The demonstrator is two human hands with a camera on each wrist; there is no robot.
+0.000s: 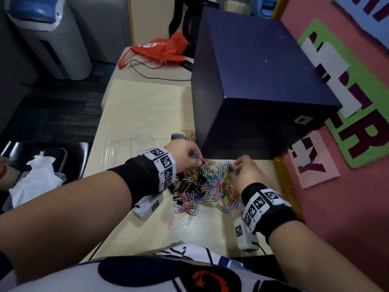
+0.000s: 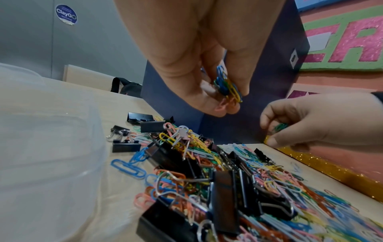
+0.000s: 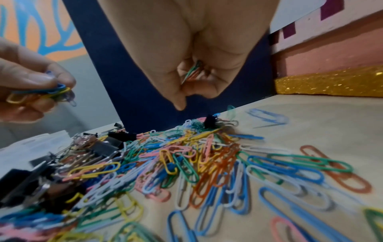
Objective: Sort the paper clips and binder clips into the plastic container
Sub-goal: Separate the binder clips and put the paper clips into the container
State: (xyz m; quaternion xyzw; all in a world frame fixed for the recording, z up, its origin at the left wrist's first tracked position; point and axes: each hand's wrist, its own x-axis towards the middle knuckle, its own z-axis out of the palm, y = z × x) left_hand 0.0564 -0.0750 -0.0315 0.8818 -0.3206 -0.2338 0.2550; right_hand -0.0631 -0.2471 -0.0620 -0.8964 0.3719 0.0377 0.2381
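Both hands work above the mixed heap at the near right of the desk (image 1: 147,114). The left hand (image 1: 185,153) pinches a small bundle of paper clips (image 2: 226,86), blue, yellow and green, between thumb and fingertips. The right hand (image 1: 246,169) is curled around a few more paper clips (image 3: 193,72), green and orange.

The heap (image 1: 207,184) lies in front of the dark blue box (image 1: 259,81). The black binder clips (image 2: 225,201) sit mostly on its left side, tangled among the coloured wire. The plastic container (image 2: 47,147) stands left of the heap, just beside it, transparent and hard to read in the head view.

Risks, as judged:
- Each bundle is held at the fingertips only, so a clip could slip out in transit and fall back or off the desk.
- Clips hook into one another, so a lift may drag unwanted strays along.
- Binder clips could ride in with paper clips and spoil the sorting.
- The container's compartments cannot be made out, so misplacement is possible.
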